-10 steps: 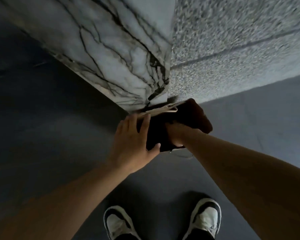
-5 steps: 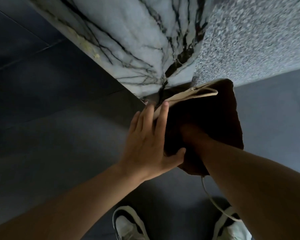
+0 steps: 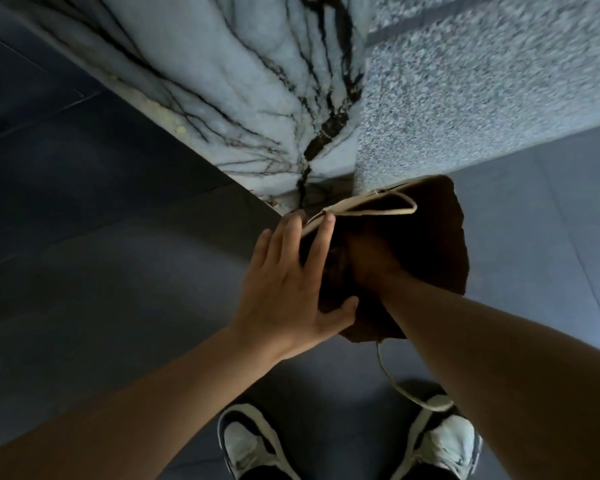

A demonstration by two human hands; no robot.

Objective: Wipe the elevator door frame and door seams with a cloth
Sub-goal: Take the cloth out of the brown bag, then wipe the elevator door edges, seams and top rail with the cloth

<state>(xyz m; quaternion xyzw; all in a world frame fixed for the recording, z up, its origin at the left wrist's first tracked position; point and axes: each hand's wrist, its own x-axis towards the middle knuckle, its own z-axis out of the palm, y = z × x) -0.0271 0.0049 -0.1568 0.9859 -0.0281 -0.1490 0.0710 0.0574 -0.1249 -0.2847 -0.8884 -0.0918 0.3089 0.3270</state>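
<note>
— What is seen at the corner?
— A white marble door frame with dark veins is met by a speckled grey wall, and a dark brown cloth with a pale hem is pressed against the foot of that corner.

— How is the cloth held?
— It is gripped by the right hand, which is largely buried in its folds. The left hand is laid flat on the cloth's left side, fingers straight, thumb tucked under its lower edge.

— And below?
— A pale cord is seen hanging from the cloth toward two black-and-white shoes on the dark grey floor.
</note>
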